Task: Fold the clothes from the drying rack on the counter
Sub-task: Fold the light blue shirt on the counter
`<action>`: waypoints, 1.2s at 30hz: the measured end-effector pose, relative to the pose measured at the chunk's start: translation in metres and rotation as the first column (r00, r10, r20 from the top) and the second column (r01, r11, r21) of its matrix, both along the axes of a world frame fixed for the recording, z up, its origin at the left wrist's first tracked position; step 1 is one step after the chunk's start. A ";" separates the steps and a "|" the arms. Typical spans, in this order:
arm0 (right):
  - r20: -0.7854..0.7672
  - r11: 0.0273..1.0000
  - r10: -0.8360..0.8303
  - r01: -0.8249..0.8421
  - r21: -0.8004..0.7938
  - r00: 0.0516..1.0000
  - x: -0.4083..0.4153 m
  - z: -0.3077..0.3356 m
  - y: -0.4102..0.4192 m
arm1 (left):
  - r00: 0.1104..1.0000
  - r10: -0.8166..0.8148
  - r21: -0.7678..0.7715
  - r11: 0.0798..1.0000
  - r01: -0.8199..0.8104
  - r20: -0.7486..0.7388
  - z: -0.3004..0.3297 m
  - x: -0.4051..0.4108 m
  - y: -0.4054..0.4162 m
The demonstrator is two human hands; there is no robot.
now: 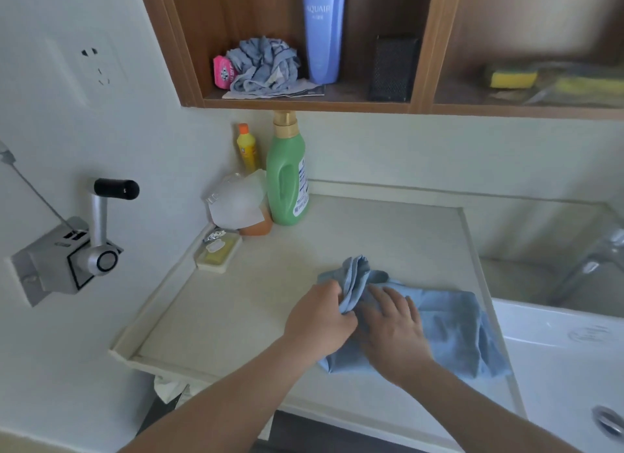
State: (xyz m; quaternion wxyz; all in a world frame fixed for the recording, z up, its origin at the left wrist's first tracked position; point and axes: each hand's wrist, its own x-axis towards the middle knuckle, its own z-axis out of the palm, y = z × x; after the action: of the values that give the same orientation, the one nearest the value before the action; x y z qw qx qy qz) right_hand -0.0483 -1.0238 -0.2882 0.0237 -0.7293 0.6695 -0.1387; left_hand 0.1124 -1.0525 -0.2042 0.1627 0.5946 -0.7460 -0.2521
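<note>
A light blue garment [452, 321] lies crumpled on the cream counter [354, 236], spreading toward the counter's right edge. My left hand [317, 317] grips a bunched fold of the garment at its left end, and the fold stands up above my fingers. My right hand [393, 324] lies flat on the cloth just to the right of it, fingers straight and spread, pressing the fabric down. The drying rack is not in view.
A green detergent bottle [287, 179], a yellow bottle [246, 148], a soap dish [217, 255] and a white bag [236, 199] stand at the counter's back left. A sink [567, 348] with a tap [601, 250] is on the right. A shelf [304, 103] hangs above. A wall crank [87, 246] sticks out on the left.
</note>
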 end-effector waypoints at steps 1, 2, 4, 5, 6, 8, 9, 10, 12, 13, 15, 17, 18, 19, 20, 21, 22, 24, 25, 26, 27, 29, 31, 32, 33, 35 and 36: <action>-0.001 0.998 -0.056 0.056 0.037 0.998 -0.010 -0.003 0.006 | 1.000 -0.011 -0.004 1.000 0.011 -0.002 -0.001 -0.006 0.001; -0.012 0.991 -0.085 0.086 0.104 0.996 -0.014 -0.002 0.010 | 1.000 -0.014 -0.004 1.000 0.014 -0.004 -0.002 -0.010 0.001; 0.006 0.966 -0.120 0.115 0.231 0.993 -0.019 -0.004 0.015 | 0.999 -0.039 0.002 0.999 0.039 0.011 -0.006 -0.022 0.003; 0.031 0.959 -0.134 0.122 0.257 0.990 -0.020 0.000 0.017 | 0.998 -0.055 0.003 0.999 0.055 0.031 -0.009 -0.029 0.004; 0.056 0.954 -0.139 0.119 0.274 0.989 -0.019 0.003 0.017 | 0.996 -0.067 0.008 0.998 0.067 0.050 -0.011 -0.034 0.005; 0.089 0.946 -0.145 0.112 0.304 0.985 -0.023 0.000 0.016 | 0.988 -0.129 0.008 0.992 0.129 0.079 -0.015 -0.044 0.006; 0.122 0.938 -0.153 0.105 0.331 0.981 -0.026 -0.002 0.016 | 0.982 -0.170 0.013 0.985 0.170 0.079 -0.017 -0.047 0.007; 0.165 0.928 -0.162 0.093 0.361 0.973 -0.031 -0.004 0.015 | 0.975 -0.211 0.032 0.977 0.209 0.074 -0.020 -0.049 0.008; 0.287 0.927 -0.161 0.045 0.373 0.944 -0.041 -0.007 0.016 | 0.964 -0.257 0.077 0.965 0.252 0.064 -0.026 -0.049 0.006; 0.366 0.931 -0.181 0.039 0.362 0.913 -0.047 -0.009 0.016 | 0.963 -0.258 0.081 0.964 0.252 0.075 -0.030 -0.047 0.003; 0.504 0.937 -0.246 0.071 0.341 0.828 -0.055 -0.006 0.017 | 0.948 -0.255 0.006 0.966 0.259 0.190 -0.041 -0.041 -0.004; 0.551 0.933 -0.282 0.090 0.348 0.785 -0.061 -0.004 0.018 | 0.902 -0.233 -0.114 0.950 0.291 0.362 -0.052 -0.036 -0.007; 0.565 0.934 -0.275 0.076 0.349 0.778 -0.063 -0.003 0.019 | 0.877 -0.215 -0.159 0.938 0.307 0.429 -0.057 -0.035 -0.007; 0.580 0.936 -0.260 0.054 0.348 0.772 -0.063 -0.003 0.019 | 0.866 -0.203 -0.191 0.929 0.319 0.457 -0.061 -0.034 -0.006; 0.594 0.940 -0.238 0.028 0.340 0.768 -0.062 -0.002 0.019 | 0.864 -0.206 -0.200 0.924 0.326 0.459 -0.063 -0.035 -0.005; 0.594 0.942 -0.223 0.014 0.334 0.773 -0.062 -0.001 0.020 | 0.859 -0.232 -0.178 0.922 0.344 0.456 -0.065 -0.036 -0.005; 0.584 0.944 -0.213 0.011 0.329 0.783 -0.063 -0.002 0.020 | 0.845 -0.277 -0.121 0.922 0.367 0.457 -0.067 -0.038 -0.006; 0.566 0.940 -0.217 0.014 0.340 0.795 -0.064 -0.005 0.019 | 0.796 -0.362 0.011 0.912 0.409 0.485 -0.071 -0.041 -0.006; 0.562 0.938 -0.220 0.015 0.346 0.797 -0.064 -0.005 0.019 | 0.769 -0.393 0.061 0.904 0.423 0.504 -0.074 -0.042 -0.005; 0.549 0.938 -0.218 0.018 0.347 0.807 -0.065 -0.007 0.019 | 0.747 -0.414 0.098 0.898 0.429 0.521 -0.076 -0.041 -0.003; 0.536 0.940 -0.208 0.016 0.340 0.818 -0.065 -0.009 0.018 | 0.729 -0.427 0.125 0.894 0.431 0.535 -0.078 -0.040 -0.002; 0.501 0.941 -0.186 0.006 0.339 0.845 -0.065 -0.011 0.017 | 0.705 -0.440 0.164 0.890 0.426 0.556 -0.081 -0.040 -0.002; 0.505 0.932 -0.175 -0.024 0.362 0.845 -0.066 -0.012 0.015 | 0.688 -0.443 0.191 0.890 0.414 0.574 -0.080 -0.042 -0.003; 0.554 0.924 -0.194 -0.040 0.381 0.810 -0.067 -0.009 0.015 | 0.681 -0.443 0.198 0.890 0.410 0.583 -0.078 -0.045 -0.004; 0.607 0.921 -0.225 -0.037 0.387 0.762 -0.069 -0.007 0.016 | 0.676 -0.442 0.199 0.891 0.409 0.589 -0.075 -0.048 -0.006; 0.629 0.938 -0.310 0.121 0.325 0.713 -0.077 -0.006 0.020 | 0.667 -0.446 0.175 0.883 0.435 0.597 -0.070 -0.054 -0.007; 0.577 0.932 -0.361 0.280 0.229 0.733 -0.085 -0.007 0.021 | 0.653 -0.454 0.150 0.872 0.467 0.606 -0.066 -0.057 -0.007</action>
State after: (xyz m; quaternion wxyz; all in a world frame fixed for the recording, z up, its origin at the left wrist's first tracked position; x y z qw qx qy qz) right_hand -0.1334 -1.0032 -0.2950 0.2601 -0.5155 0.7488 -0.3255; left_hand 0.0557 -1.0592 -0.2705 -0.1570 0.4334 -0.8849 -0.0669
